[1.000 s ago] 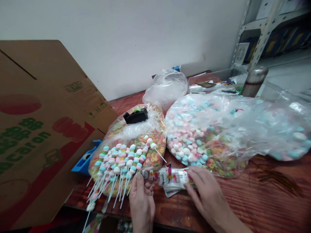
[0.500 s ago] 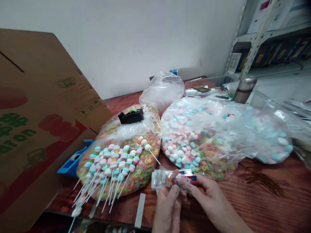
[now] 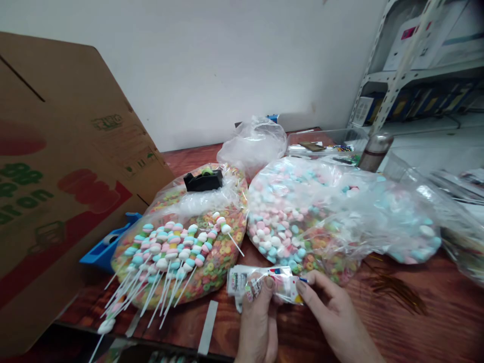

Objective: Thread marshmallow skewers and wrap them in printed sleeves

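Note:
A small stack of clear printed plastic bags (image 3: 282, 286) lies between my hands, above the front of the table. My left hand (image 3: 259, 317) grips the stack from below, thumb pressed on top. With thumb and forefinger, my right hand (image 3: 327, 302) pinches the right end of the bags. Left of my hands, many marshmallow skewers (image 3: 170, 252) on white sticks rest on a clear bag of ring-shaped cereal (image 3: 223, 252). Just beyond my hands lies a big clear bag of pastel marshmallows (image 3: 280, 232), with some cereal rings showing at its lower right.
A black tape dispenser (image 3: 203, 180) sits on the cereal bag. Beside the cardboard box (image 3: 75, 166) is a blue tape dispenser (image 3: 108, 244). Gold twist ties (image 3: 401, 290) lie right of my hands. Farther back stand a bottle (image 3: 375, 151) and a clear plastic tray (image 3: 321, 138).
My fingers have shifted on the plastic bags, and more of the printed right end shows flat between my hands. The view has moved slightly.

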`<action>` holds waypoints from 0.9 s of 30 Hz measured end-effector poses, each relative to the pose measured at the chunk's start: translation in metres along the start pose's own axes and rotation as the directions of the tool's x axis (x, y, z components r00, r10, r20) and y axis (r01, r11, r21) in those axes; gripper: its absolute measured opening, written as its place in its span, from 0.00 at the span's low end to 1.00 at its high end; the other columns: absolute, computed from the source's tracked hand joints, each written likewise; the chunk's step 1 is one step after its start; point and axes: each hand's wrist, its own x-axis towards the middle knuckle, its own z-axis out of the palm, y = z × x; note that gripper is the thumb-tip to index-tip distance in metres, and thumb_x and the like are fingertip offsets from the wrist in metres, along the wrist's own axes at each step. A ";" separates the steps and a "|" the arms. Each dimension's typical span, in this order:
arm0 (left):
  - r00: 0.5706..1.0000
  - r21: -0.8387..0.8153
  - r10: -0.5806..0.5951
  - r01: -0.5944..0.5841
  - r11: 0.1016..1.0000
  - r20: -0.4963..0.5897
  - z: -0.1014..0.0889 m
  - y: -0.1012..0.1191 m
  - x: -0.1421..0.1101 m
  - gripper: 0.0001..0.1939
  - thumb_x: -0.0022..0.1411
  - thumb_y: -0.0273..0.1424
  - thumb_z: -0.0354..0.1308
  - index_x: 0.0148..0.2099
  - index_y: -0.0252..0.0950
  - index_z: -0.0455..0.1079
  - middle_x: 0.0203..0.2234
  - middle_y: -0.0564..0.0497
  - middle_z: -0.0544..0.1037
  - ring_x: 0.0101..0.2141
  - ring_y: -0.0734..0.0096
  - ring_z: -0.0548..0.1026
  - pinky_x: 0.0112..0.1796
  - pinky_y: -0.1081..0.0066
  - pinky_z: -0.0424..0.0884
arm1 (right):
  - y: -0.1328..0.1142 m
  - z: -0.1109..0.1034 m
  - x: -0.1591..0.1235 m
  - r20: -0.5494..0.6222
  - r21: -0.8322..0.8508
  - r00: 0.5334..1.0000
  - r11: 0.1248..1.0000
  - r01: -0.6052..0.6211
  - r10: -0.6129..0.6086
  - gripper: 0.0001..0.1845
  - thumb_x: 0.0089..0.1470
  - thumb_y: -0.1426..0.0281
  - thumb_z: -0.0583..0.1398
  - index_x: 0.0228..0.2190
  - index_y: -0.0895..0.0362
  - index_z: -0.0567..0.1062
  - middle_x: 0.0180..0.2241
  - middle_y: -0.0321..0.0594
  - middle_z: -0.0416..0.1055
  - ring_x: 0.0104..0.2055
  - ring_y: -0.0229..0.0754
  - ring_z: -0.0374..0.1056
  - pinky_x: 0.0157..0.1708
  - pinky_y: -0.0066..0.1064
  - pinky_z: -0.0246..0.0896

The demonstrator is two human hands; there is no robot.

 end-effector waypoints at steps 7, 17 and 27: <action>0.989 -0.118 -0.146 0.146 0.982 0.015 -0.005 -0.013 -0.002 0.19 0.44 0.36 0.75 0.29 0.33 0.68 0.17 0.60 0.64 0.16 0.85 0.59 0.19 0.80 0.60 | 0.000 -0.005 -0.014 -0.005 -0.333 0.980 0.924 0.187 -0.200 0.21 0.63 0.59 0.55 0.20 0.54 0.65 0.21 0.33 0.64 0.26 0.38 0.62 0.26 0.25 0.58; 0.974 -0.343 -0.223 0.196 0.918 -0.038 -0.009 -0.011 -0.004 0.19 0.45 0.35 0.75 0.32 0.34 0.69 0.17 0.61 0.65 0.16 0.84 0.61 0.20 0.79 0.62 | -0.012 -0.002 -0.030 -0.015 -0.477 0.816 0.721 0.503 -0.578 0.16 0.62 0.56 0.56 0.46 0.51 0.73 0.50 0.47 0.70 0.52 0.51 0.68 0.49 0.39 0.67; 0.994 -0.064 -0.053 0.059 0.996 0.091 -0.008 0.008 -0.021 0.22 0.44 0.36 0.75 0.40 0.32 0.74 0.25 0.51 0.75 0.23 0.78 0.69 0.24 0.77 0.64 | 0.025 -0.005 -0.016 0.301 -0.644 0.639 0.343 0.684 -0.708 0.19 0.59 0.72 0.58 0.52 0.56 0.72 0.46 0.47 0.77 0.48 0.50 0.74 0.47 0.41 0.68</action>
